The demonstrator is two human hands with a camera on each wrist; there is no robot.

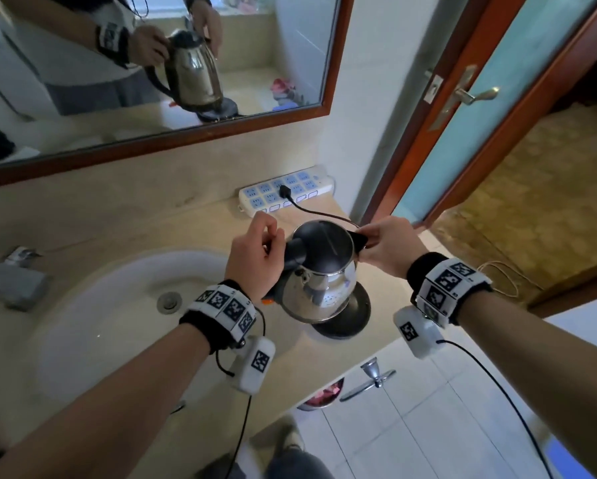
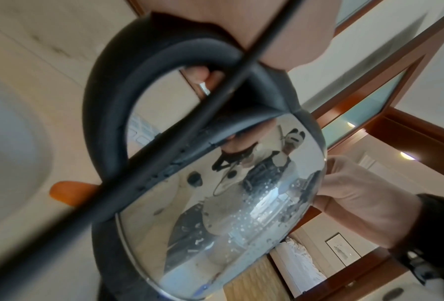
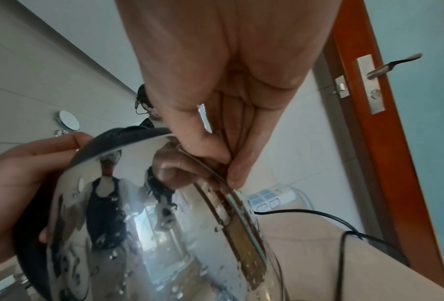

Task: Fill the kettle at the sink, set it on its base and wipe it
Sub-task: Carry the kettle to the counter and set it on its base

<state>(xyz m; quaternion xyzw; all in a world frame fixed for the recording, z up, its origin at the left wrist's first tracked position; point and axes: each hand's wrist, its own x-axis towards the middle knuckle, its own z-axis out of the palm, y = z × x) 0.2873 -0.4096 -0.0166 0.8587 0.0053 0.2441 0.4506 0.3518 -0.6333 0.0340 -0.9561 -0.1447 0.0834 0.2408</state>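
i have the kettle point(image 1: 319, 274) tilted over its black base point(image 1: 350, 318) on the counter point(image 1: 172, 233) just right of the sink point(image 1: 93, 305), its bottom edge low at the base but i can't tell if it is seated yet. my left hand point(image 1: 255, 261) is curled round the top of the black handle point(image 2: 107, 122), and my right hand point(image 1: 388, 248) pinches the spout lip at the rim, thumb and fingertips point(image 3: 237, 177) closed on the thin metal edge. the steel body is beaded with water droplets in both wrist views, so i judge it slick; i'd not trust a grip on the shell itself. if it is filled, it will be heavy and the water will slosh, pulling the weight toward the spout as it tips. the rigid handle is the place to carry the load, and the pinch at the spout only steers. the black power cord point(image 1: 321, 214) runs from the strip point(image 1: 286, 193) behind to the base, close to the spout, and i'd keep drips off it.
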